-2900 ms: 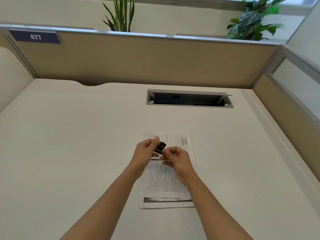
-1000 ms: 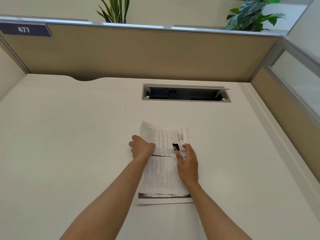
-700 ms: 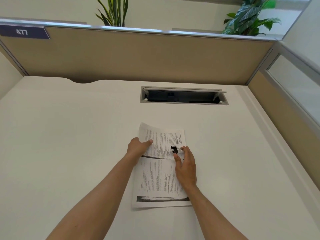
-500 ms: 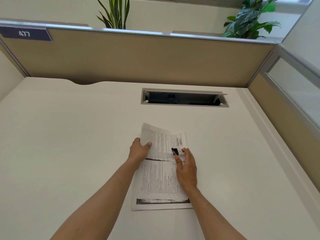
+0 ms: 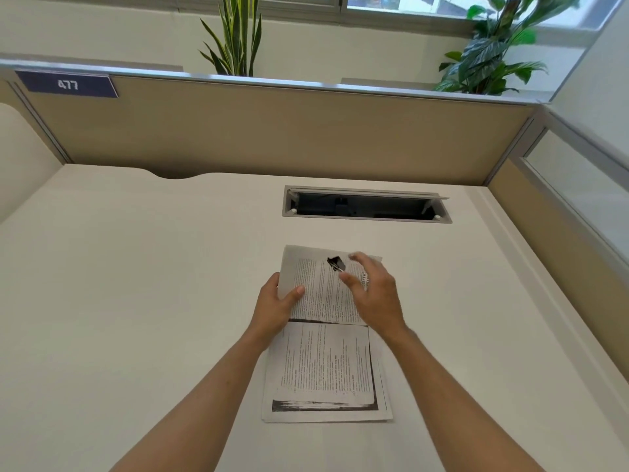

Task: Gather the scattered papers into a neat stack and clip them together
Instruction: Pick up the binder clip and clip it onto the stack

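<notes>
A stack of printed papers (image 5: pixel 323 369) lies lengthwise on the white desk (image 5: pixel 136 301), its edges roughly aligned. My left hand (image 5: pixel 275 308) grips the stack's left edge, thumb on top, and the far half is lifted off the desk. A small black binder clip (image 5: pixel 336 264) hovers near the stack's far edge. My right hand (image 5: pixel 377 298) is blurred by motion and pinches the clip between thumb and forefinger. I cannot tell whether the clip's jaws are on the paper.
A rectangular cable slot (image 5: pixel 367 206) is cut into the desk just beyond the papers. A tan partition (image 5: pixel 272 131) with a blue "477" label (image 5: pixel 68 85) closes the back. A glass-topped panel (image 5: pixel 578 185) runs along the right. Plants (image 5: pixel 238 35) stand behind.
My right hand has lifted the clip off the page and carried it toward the stack's far edge. My left hand has shifted its grip and raised the far half of the papers higher.
</notes>
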{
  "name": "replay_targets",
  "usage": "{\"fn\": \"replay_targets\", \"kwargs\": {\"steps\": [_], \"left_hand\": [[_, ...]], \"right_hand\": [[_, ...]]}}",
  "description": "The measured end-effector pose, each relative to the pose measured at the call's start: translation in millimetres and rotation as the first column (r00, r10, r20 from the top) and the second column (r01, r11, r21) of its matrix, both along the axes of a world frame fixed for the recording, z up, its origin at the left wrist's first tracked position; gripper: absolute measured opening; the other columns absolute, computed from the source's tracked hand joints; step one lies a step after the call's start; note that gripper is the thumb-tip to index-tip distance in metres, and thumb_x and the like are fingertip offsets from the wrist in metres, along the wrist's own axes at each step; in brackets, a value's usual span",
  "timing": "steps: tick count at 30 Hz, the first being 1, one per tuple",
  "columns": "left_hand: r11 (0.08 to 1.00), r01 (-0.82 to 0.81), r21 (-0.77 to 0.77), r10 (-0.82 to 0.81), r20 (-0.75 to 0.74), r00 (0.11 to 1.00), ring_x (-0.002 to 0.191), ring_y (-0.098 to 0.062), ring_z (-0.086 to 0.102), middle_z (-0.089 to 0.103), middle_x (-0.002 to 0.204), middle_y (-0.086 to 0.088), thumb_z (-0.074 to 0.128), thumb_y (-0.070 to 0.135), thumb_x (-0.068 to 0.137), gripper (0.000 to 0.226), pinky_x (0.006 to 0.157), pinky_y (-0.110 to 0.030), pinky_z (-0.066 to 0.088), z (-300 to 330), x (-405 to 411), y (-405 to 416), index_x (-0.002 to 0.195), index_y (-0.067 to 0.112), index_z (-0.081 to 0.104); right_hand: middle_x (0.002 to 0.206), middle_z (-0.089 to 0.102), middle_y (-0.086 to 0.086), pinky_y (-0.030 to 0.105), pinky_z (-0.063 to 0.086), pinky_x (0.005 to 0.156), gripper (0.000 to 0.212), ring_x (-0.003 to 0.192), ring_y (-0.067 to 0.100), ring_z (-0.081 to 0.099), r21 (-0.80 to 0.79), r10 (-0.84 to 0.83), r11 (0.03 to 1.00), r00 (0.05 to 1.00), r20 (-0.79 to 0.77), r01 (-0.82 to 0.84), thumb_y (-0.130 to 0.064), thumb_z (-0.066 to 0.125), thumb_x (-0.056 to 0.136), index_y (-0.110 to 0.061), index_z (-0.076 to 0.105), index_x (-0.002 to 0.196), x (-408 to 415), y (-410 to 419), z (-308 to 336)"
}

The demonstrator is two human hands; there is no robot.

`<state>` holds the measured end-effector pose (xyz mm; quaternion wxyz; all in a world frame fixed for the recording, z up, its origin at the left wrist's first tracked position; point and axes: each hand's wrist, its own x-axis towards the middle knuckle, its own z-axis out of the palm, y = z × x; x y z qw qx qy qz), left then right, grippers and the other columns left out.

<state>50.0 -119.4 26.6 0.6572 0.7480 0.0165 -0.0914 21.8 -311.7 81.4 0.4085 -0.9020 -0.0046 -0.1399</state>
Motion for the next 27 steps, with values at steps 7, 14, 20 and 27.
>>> {"fn": "replay_targets", "kwargs": {"steps": [7,14,20,27], "left_hand": [[0.999,0.023,-0.036,-0.022,0.022,0.999,0.085,-0.017,0.075,0.072,0.106,-0.002,0.065,0.030,0.093,0.031,0.066,-0.031,0.062,13.2,-6.3,0.2,0.119,0.018,0.056],[0.999,0.020,-0.048,-0.020,0.007,1.000,0.084,-0.019,0.075,0.071,0.106,-0.002,0.064,0.031,0.093,0.031,0.064,-0.032,0.062,16.7,-10.9,0.3,0.120,0.020,0.054],[0.995,0.022,-0.100,-0.022,-0.003,1.000,0.083,-0.020,0.075,0.072,0.105,-0.005,0.064,0.027,0.093,0.029,0.064,-0.033,0.062,19.1,-13.8,2.6,0.119,0.018,0.055],[0.996,0.029,-0.080,-0.031,-0.018,0.999,0.085,-0.024,0.075,0.071,0.108,-0.007,0.065,0.030,0.093,0.030,0.072,-0.047,0.063,13.7,-13.6,2.0,0.119,0.020,0.055]], "right_hand": [[0.118,0.067,0.004,0.032,0.043,0.086,0.032,0.111,0.021,0.057,-0.446,0.209,0.877,0.978,0.025,-0.176,-0.037,0.059,0.091,-0.016,0.062,0.115,49.7,2.1,88.7],[0.093,0.070,0.003,0.031,0.036,0.065,0.028,0.083,0.026,0.059,-0.744,0.262,0.611,0.956,-0.131,-0.270,-0.043,0.054,0.093,-0.018,0.067,0.096,71.9,17.9,121.2],[0.082,0.068,0.002,0.031,0.037,0.063,0.029,0.081,0.027,0.061,-0.766,0.261,0.565,0.947,-0.188,-0.308,-0.044,0.058,0.090,-0.018,0.069,0.085,78.3,27.1,119.3],[0.086,0.068,0.001,0.031,0.038,0.063,0.029,0.074,0.022,0.054,-0.732,0.254,0.598,0.943,-0.215,-0.327,-0.046,0.058,0.090,-0.020,0.071,0.088,76.2,29.2,113.1]]}}
